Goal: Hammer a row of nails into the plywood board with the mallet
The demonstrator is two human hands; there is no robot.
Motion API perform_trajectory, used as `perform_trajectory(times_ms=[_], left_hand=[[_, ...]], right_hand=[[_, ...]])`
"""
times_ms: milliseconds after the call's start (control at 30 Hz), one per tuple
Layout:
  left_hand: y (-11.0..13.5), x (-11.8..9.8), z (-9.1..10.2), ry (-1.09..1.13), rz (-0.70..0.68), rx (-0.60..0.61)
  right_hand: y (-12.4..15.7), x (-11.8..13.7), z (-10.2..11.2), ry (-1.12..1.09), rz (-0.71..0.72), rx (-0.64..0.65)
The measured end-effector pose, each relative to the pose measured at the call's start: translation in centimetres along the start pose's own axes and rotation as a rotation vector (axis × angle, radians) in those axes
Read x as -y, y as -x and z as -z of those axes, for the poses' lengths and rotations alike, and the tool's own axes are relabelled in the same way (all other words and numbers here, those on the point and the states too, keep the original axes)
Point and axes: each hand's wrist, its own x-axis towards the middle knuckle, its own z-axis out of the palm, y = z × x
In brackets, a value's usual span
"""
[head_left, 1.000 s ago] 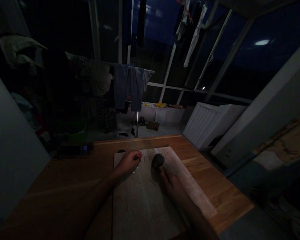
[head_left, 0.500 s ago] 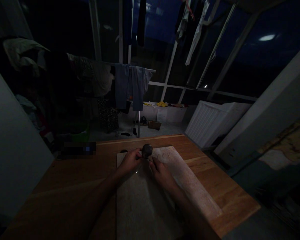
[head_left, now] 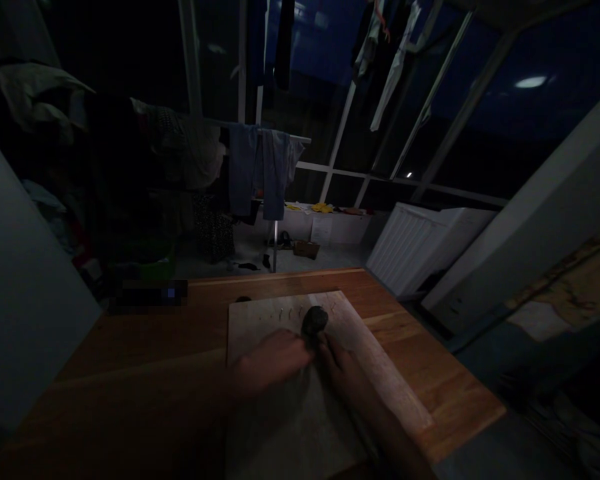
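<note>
Fingers of our right hand (head_left: 344,365) curl round a dark-headed hammer (head_left: 315,321) over the pale board (head_left: 293,427); our left hand (head_left: 276,358) blurs near it, whether pinching or spread we cannot tell. Beyond, small nails (head_left: 290,313) stand in a row.

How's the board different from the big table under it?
Colour: the board is pale, while the table is orange-brown with clear streaks.
Size: the board is smaller; the table reaches out past it on the left, right and far sides.
What's on them: a row of tiny nails runs near the board's far edge; I see none on the table.
Both look flat on top.
</note>
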Motion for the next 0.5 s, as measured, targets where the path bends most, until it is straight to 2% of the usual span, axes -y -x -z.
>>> perform_trajectory(times_ms=[100, 167, 233, 333, 433, 500], left_hand=[[-0.5, -1.7, -1.4, -0.144, -0.021, -0.008], [-0.7, -1.9, -1.8, -0.16, -0.036, -0.039], [-0.6, -1.4, -1.4, -0.115, -0.045, -0.05], [0.2, 0.4, 0.7, 0.001, 0.005, 0.013], [1.4, 3.2, 2.9, 0.073, 0.166, 0.068], [2.3, 5.4, 3.3, 0.118, 0.274, 0.048]], right_hand=[[-0.1, 0.3, 0.0, 0.014, -0.036, 0.005], [-0.2, 0.3, 0.0, 0.017, -0.035, 0.005], [-0.3, 0.1, 0.0, 0.009, -0.021, 0.015], [-0.3, -0.4, -0.1, -0.006, -0.03, 0.011], [-0.4, -0.7, -0.2, -0.01, -0.023, -0.005], [-0.3, -0.7, -0.2, -0.008, -0.012, -0.007]])
